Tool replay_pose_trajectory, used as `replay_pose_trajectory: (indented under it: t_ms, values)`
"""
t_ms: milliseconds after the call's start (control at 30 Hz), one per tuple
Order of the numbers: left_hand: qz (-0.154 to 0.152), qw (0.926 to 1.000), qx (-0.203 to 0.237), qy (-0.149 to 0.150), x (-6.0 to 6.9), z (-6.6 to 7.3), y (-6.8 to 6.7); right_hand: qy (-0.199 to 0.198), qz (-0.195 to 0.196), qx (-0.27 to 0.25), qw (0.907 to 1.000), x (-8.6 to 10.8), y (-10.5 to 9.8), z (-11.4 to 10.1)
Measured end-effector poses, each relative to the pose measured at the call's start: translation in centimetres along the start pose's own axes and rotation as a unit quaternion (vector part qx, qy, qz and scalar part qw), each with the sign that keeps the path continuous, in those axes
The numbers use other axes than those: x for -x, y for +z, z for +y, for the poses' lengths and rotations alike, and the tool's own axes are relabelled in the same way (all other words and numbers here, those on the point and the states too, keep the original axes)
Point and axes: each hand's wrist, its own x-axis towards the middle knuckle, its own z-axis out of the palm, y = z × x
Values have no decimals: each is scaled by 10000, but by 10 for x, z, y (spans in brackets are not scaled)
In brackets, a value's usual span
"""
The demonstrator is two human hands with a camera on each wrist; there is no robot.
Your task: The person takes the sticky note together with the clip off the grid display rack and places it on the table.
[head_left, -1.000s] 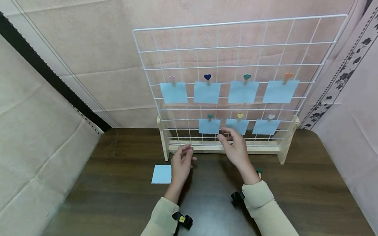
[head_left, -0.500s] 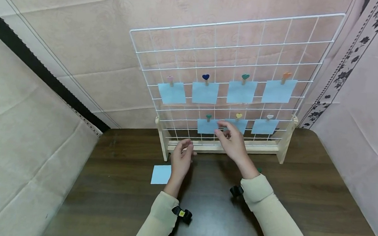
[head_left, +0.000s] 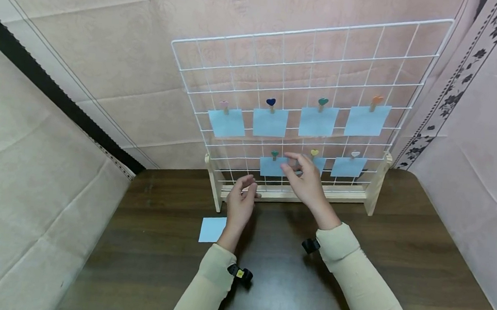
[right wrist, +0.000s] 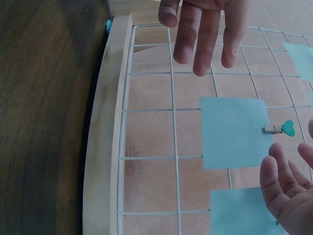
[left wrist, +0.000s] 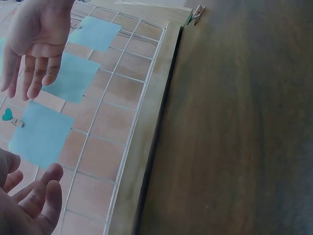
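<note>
Both hands are held before a white wire grid [head_left: 249, 148], with nothing between their fingers. My left hand [head_left: 241, 200] is at the lower left, fingers loosely bent. Nearer the middle, my right hand [head_left: 307, 181] partly covers a blue note [head_left: 319, 163] under a yellow heart clothespin [head_left: 314, 152]. Between the hands hangs another blue note [head_left: 270, 167], pinned by a clothespin with a green heart [right wrist: 287, 128]. In the right wrist view, the right fingertips [right wrist: 269, 171] lie close to that note's edge; whether they touch it cannot be told.
An upper row of pinned blue notes [head_left: 270, 123] spans the grid. Its wooden base [head_left: 346, 196] stands on the dark table [head_left: 156, 264]. A loose blue note [head_left: 212, 229] lies left of the left wrist. A clothespin [left wrist: 197, 14] lies on the table.
Both hands have risen slightly toward the grid. The right hand now hides more of the yellow-heart note. The green-tipped clothespin by the right sleeve has gone out of sight in the head view.
</note>
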Motion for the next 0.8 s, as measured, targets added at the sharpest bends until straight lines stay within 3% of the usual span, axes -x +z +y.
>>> replay_pose_trajectory:
  t_ms: [433, 800]
  values:
    - [-34, 9993, -203, 320, -16, 10, 8, 37, -114, 31, 9999, -12, 4, -5]
    - [-87, 9991, -142, 391, -26, 5, 18, -24, -268, 36, 9996, -22, 8, -8]
